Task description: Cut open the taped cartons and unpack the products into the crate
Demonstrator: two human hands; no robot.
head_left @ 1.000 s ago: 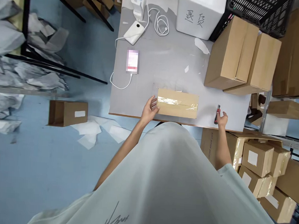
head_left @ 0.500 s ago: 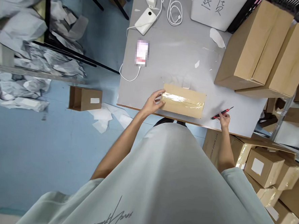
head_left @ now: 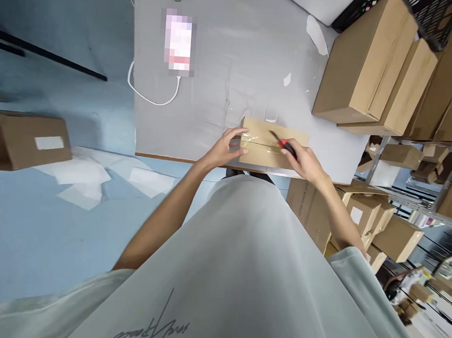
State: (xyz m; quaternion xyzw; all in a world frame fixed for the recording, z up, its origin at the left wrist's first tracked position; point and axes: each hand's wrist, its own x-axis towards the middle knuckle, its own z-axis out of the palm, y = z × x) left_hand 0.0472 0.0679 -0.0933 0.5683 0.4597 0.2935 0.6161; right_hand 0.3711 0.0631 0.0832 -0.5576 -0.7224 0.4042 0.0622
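Observation:
A small flat cardboard box (head_left: 263,151), sealed with clear tape along its top seam, lies at the near edge of the grey table (head_left: 223,87). My left hand (head_left: 227,147) curls round the box's left end and steadies it. My right hand (head_left: 302,161) is closed on a red and black utility knife (head_left: 283,143), held over the right part of the box with its tip pointing at the taped seam.
A phone (head_left: 179,42) on a white cable lies at the table's back left. Large cardboard boxes (head_left: 364,65) stand stacked on the right, with more boxes (head_left: 364,213) below the table edge. An open box (head_left: 23,140) and paper scraps lie on the blue floor at left.
My right hand picked the knife up from the table's right edge and brought it left over the box. My left hand stayed on the box's left end. The camera dipped closer.

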